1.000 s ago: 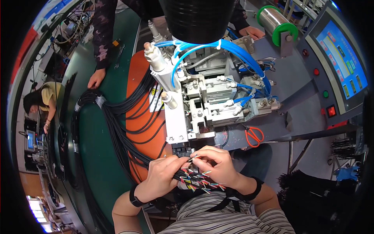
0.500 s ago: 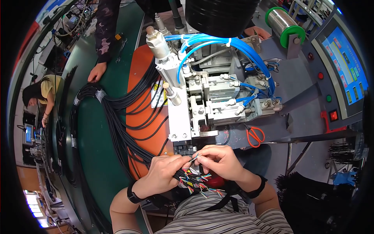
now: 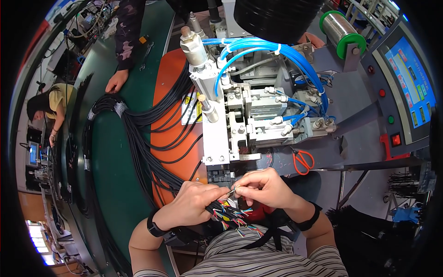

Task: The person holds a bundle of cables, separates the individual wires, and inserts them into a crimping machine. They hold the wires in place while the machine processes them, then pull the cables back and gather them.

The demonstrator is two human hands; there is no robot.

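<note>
hands nearer the machine (image 3: 230,134) | both hands' fingers pinching thin wire (image 3: 230,190) | black cables (image 3: 217,210), coloured ends fanned

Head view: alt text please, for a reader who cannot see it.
Left hand and right hand pinch thin coloured wires of a black cable bundle before a metal machine with blue hoses.

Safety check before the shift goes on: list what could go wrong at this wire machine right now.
1. Both hands, left hand and right hand, pinch thin wire ends right below the machine's black slot block; fingers could get nipped.
2. The loose coloured wire ends fan out and could tangle or go in wrong.
3. The black cable bundle lies by the left wrist and might snag.
</note>
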